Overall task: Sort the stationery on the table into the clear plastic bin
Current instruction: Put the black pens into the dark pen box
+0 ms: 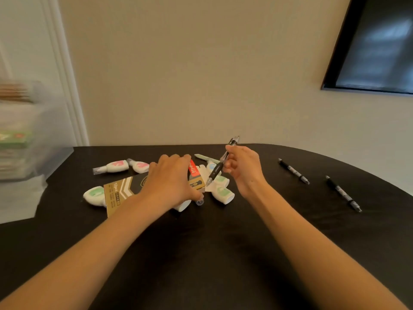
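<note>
My right hand (242, 170) pinches a black retractable pen (218, 168), held tilted above the pile with its tip down toward the left. My left hand (171, 175) lies over a black and gold pen box (121, 190), fingers curled round its far end. White correction tape dispensers lie around: two with pink windows (117, 165) behind the box, one with a green window (95, 195) at its left, and several more (223, 191) under the pen. The clear plastic bin (26, 130), blurred, stands at the table's left edge.
Two more black pens (293, 171) (343, 193) lie apart on the black table (223, 242) to the right. A pale green pen (206, 158) lies behind the pile. A beige wall rises behind the table, with a dark screen (375, 45) at upper right.
</note>
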Demonstrator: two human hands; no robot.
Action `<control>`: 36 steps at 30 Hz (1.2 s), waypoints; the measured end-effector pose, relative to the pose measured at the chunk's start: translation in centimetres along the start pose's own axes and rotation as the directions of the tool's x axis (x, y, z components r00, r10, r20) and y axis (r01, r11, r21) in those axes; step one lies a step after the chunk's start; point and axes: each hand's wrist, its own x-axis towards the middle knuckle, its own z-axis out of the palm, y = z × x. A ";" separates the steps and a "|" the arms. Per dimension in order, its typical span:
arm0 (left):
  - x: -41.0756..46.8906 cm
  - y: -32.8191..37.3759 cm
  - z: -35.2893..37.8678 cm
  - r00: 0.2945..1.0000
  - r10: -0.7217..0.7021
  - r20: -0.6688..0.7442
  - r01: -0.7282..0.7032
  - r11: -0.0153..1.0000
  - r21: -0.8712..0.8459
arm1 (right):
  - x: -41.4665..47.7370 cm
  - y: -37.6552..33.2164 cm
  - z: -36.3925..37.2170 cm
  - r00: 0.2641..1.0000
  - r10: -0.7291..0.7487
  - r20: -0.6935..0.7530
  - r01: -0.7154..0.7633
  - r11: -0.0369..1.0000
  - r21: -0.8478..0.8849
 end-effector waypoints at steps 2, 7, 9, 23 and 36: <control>-1.4 -0.6 0.0 1.000 -0.003 0.019 0.004 1.000 -0.027 | -1.2 0.5 0.7 0.997 0.039 -0.074 -0.032 0.994 0.100; -3.5 -2.0 0.5 0.999 -0.030 0.039 0.034 0.993 -0.116 | -3.7 1.9 1.8 0.989 0.139 -0.059 -0.125 0.973 0.192; -4.2 -2.3 0.9 0.999 -0.040 0.036 0.045 0.990 -0.135 | -4.9 2.6 2.5 0.982 0.165 0.087 -0.176 0.976 0.127; -4.7 -3.4 1.6 0.997 -0.072 -0.034 0.068 0.993 -0.095 | -5.4 2.9 1.0 0.935 0.238 0.263 -0.254 0.967 0.029; -4.0 -0.6 1.7 1.000 0.006 -0.024 -0.009 0.995 -0.098 | -5.9 2.1 -0.2 0.871 0.145 0.469 0.112 0.872 -0.477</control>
